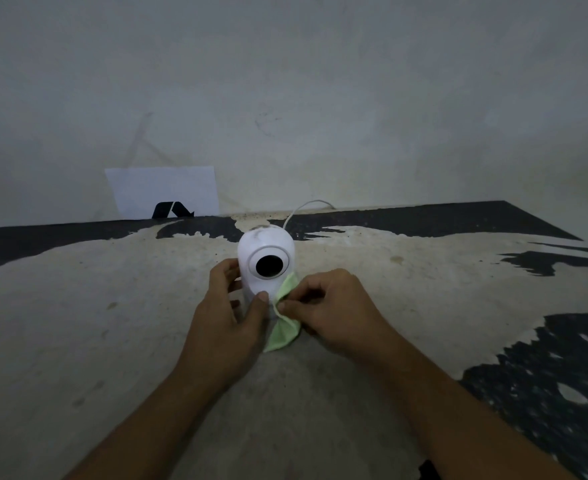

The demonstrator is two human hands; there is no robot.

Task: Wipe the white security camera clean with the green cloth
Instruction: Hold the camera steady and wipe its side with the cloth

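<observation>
White security camera (pixel 266 261) upright near centre of worn surface (pixel 112 323), dark lens facing us; white cable (pixel 303 206) trails behind toward wall (pixel 320 81). Our left hand (pixel 228 327) closed around camera's lower body, thumb on front. Our right hand (pixel 334 310) pinches green cloth (pixel 285 323) against camera's right side. No containers visible to us. Surface pale, black patches at edges. White paper sheet (pixel 164 190) leans on wall.

— Where's the camera (pixel 266 261)?
— On the table (pixel 112 323), middle, between the hands: left hand (pixel 228 323) left, right hand (pixel 334 310) right.
— The cloth (pixel 283 327)?
— At its right, touching.
— Behind?
— Cable (pixel 306 206), then paper (pixel 164 190) against the wall (pixel 320 81).
</observation>
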